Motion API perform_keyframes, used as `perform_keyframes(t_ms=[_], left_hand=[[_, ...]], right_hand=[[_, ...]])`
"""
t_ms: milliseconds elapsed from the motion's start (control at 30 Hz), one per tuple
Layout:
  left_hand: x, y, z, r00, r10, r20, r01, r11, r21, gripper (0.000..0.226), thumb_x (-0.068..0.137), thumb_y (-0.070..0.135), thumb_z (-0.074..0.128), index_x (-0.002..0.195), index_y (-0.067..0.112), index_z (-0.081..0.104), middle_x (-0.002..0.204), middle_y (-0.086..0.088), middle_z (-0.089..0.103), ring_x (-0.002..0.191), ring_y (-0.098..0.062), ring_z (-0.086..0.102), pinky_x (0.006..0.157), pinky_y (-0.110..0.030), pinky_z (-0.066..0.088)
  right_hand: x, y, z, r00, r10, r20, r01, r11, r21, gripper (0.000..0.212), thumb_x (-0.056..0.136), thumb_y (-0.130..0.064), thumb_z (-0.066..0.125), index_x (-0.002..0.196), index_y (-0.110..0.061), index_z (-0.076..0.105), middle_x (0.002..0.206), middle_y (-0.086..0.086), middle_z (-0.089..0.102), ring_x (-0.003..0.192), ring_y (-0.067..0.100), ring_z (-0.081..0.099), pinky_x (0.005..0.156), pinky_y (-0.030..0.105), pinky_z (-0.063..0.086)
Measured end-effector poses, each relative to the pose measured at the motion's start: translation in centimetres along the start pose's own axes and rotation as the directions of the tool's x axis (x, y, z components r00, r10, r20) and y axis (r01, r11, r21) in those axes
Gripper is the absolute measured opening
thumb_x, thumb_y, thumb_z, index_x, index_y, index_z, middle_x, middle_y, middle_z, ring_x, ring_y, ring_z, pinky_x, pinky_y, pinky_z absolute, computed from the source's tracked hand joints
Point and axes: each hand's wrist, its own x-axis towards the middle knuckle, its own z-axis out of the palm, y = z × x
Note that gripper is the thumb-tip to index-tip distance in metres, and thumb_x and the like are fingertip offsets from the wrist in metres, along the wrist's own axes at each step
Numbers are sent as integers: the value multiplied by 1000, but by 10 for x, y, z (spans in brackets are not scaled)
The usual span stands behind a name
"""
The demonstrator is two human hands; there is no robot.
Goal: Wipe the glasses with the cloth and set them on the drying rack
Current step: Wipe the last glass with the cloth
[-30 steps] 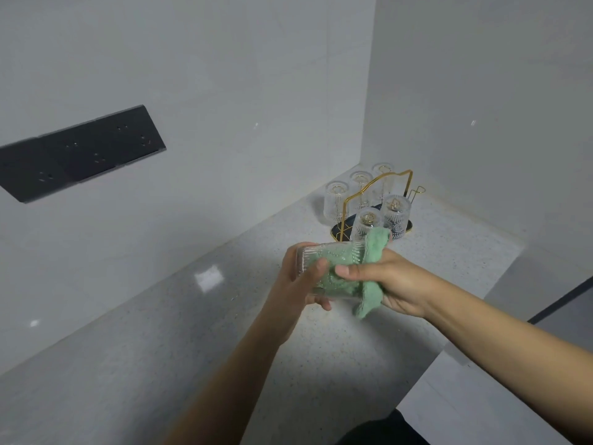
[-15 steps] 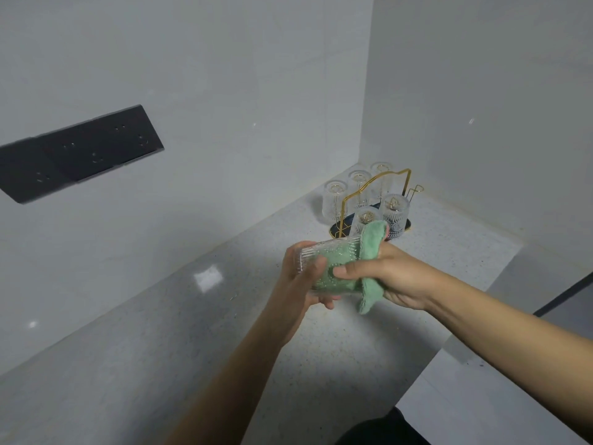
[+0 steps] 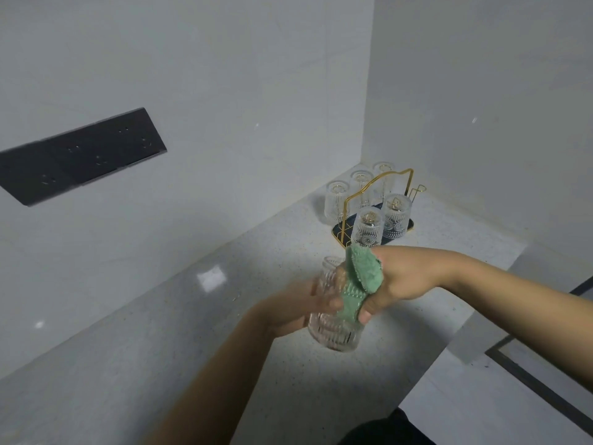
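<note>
While the left hand point(image 3: 298, 308) grips the clear ribbed drinking glass point(image 3: 333, 319) from behind, the right hand point(image 3: 401, 277) pinches the green fluffy cloth point(image 3: 359, 277) against its side, both held above the speckled grey tabletop point(image 3: 160, 364). The glass is smooth and tilted, so I judge it can slip if the rubbing pushes harder than the left fingers hold. The gold wire drying rack point(image 3: 382, 200) with its upturned glasses stands near behind, in the corner; a careless swing could knock them. The tabletop edge lies at the right, with open room at the left.
</note>
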Motion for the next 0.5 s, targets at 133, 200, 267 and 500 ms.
perform_keyframes(t_ms=[133, 200, 267, 500], left_hand=[[6, -2, 4, 1000, -7, -3, 6, 989, -150, 80, 67, 45, 85, 127, 5, 50, 110, -7, 69, 101, -21, 68, 89, -37, 55], [8, -3, 3, 996, 84, 8, -80, 968, -238, 71, 74, 42, 79, 131, 11, 47, 112, -2, 70, 103, -17, 68, 87, -31, 55], [7, -2, 3, 989, 148, -24, -148, 937, -316, 70, 76, 37, 78, 134, 13, 47, 117, -3, 69, 106, -18, 67, 89, -32, 54], [27, -4, 13, 836, 275, -474, -477, 791, -383, 50, 70, 32, 82, 114, 11, 71, 112, -10, 70, 110, -27, 66, 95, -41, 54]], right_hand=[[5, 9, -3, 984, -80, -159, 109, 977, 182, 23, 71, -3, 77, 86, -5, 60, 82, 17, 65, 78, 40, 62, 67, 45, 52], [6, 14, -1, 925, -81, -370, 194, 940, 280, 25, 69, -4, 77, 86, -4, 59, 81, 12, 62, 77, 34, 61, 68, 40, 53], [12, 18, 4, 790, 3, -613, 271, 895, 354, 23, 71, -8, 73, 87, 2, 59, 80, 10, 61, 75, 22, 61, 67, 29, 52], [33, 13, 41, 565, 569, -597, 612, 196, 766, 19, 97, -18, 46, 104, -7, 61, 91, 9, 69, 77, 14, 69, 67, 26, 58]])
